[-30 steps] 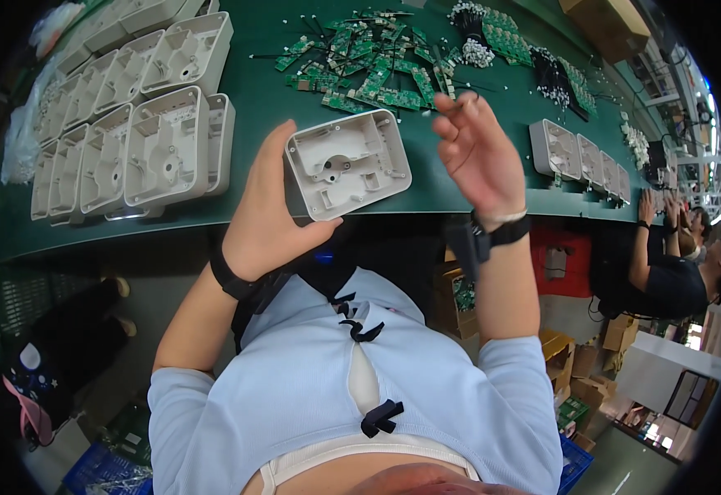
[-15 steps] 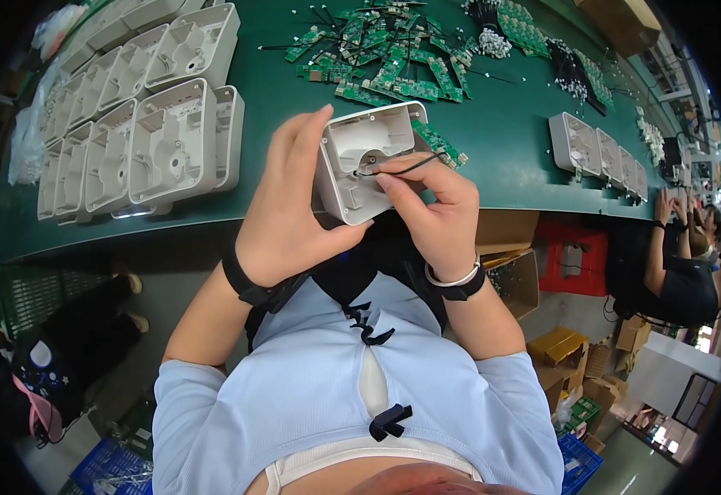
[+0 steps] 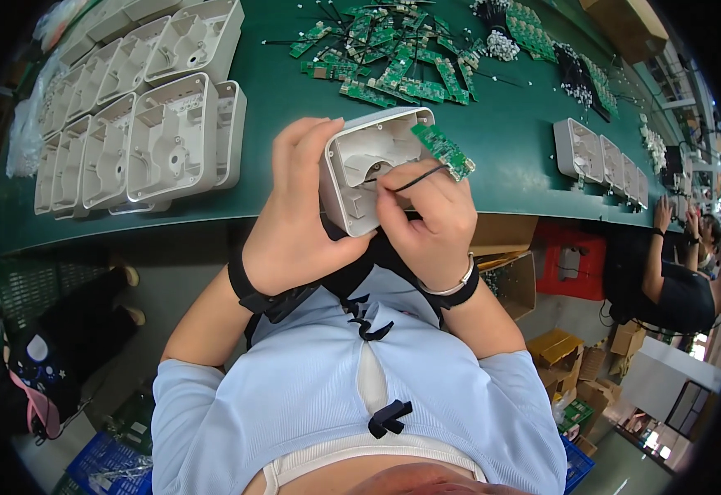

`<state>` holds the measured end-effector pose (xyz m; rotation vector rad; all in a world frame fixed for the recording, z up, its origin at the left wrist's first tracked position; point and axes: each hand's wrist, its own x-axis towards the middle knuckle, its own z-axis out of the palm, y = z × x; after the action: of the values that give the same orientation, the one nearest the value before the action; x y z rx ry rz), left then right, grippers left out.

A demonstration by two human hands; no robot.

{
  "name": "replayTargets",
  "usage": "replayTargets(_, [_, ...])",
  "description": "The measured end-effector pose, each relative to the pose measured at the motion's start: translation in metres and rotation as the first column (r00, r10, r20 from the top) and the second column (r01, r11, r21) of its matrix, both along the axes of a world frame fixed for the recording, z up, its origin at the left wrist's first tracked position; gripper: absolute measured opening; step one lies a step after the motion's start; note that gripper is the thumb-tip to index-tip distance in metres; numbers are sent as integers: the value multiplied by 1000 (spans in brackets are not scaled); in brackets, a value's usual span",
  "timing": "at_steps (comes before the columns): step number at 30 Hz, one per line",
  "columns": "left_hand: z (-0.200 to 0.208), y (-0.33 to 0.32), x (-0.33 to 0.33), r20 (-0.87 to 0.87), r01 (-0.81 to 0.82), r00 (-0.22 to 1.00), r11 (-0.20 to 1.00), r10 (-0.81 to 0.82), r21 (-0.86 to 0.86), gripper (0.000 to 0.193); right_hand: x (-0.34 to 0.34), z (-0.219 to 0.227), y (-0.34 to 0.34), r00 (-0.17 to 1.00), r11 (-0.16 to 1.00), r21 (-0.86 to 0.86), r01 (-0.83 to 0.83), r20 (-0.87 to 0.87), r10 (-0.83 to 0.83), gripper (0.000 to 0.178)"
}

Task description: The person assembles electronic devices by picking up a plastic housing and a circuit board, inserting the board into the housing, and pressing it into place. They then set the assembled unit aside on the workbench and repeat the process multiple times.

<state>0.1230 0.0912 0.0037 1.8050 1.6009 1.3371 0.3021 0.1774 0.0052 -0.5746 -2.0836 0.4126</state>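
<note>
My left hand (image 3: 290, 216) grips a light-grey plastic housing (image 3: 351, 216) by its left wall, thumb along its lower edge. Its open side faces me, tilted, just over the table's near edge. Inside the housing, the fingertips of my right hand (image 3: 431, 216) pinch a black cable (image 3: 420, 178) near a round opening. That cable leads to a green circuit board (image 3: 443, 150), which hangs over the housing's right rim above my right knuckles. The cable's end is hidden by my fingers.
Rows of grey housings (image 3: 171, 140) stand on the green table (image 3: 286, 87) at left. A heap of circuit boards (image 3: 393, 70) with cables lies at the back. Smaller grey housings (image 3: 579, 148) line the right, near a co-worker's hands (image 3: 666, 213). A red crate (image 3: 571, 260) sits below.
The housing has tilted and shifted slightly toward me. The circuit board now shows more fully, over the right rim. My right fingers have moved a little down along the cable.
</note>
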Motion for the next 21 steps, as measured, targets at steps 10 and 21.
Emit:
replayTargets(10, [3, -1, 2, 93, 19, 995, 1000, -18, -10, 106, -2, 0, -5, 999, 997, -83, -10, 49, 14, 17])
replayTargets(21, [9, -2, -2, 37, -17, 999, 998, 19, -62, 105, 10, 6, 4, 983, 995, -86, -52, 172, 66, 19])
